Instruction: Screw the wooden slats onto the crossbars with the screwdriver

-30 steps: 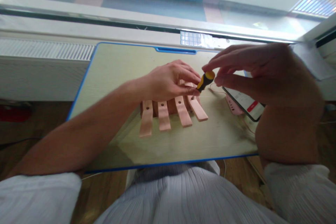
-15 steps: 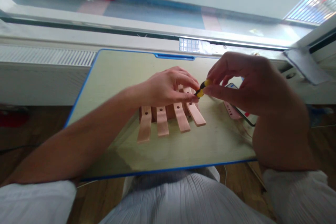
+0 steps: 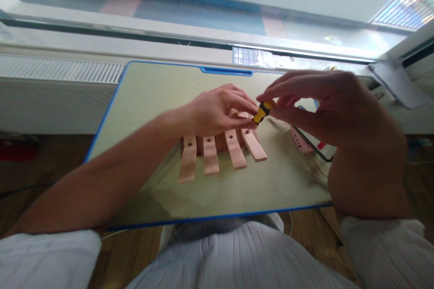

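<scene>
A short screwdriver with a yellow and black handle stands tilted over the rightmost wooden slat. My right hand has its thumb and fingertips around the top of the handle. My left hand lies across the wooden piece, its thumb and fingertips closed about the lower end of the screwdriver. The screwdriver's tip is not clearly visible. Several light wooden slats, among them the leftmost slat, fan out toward me from a darker wooden block. Round holes show in the slats; a dark screw seems to sit in the rightmost one.
The pale tabletop has a blue rim and a blue slot at the far edge. Right of the wood, partly behind my right wrist, lie a phone and a pink device with a thin cable. A window sill runs behind.
My right fingers have shifted around the handle and its yellow side now shows more. My left hand and the wooden piece stay nearly in place.
</scene>
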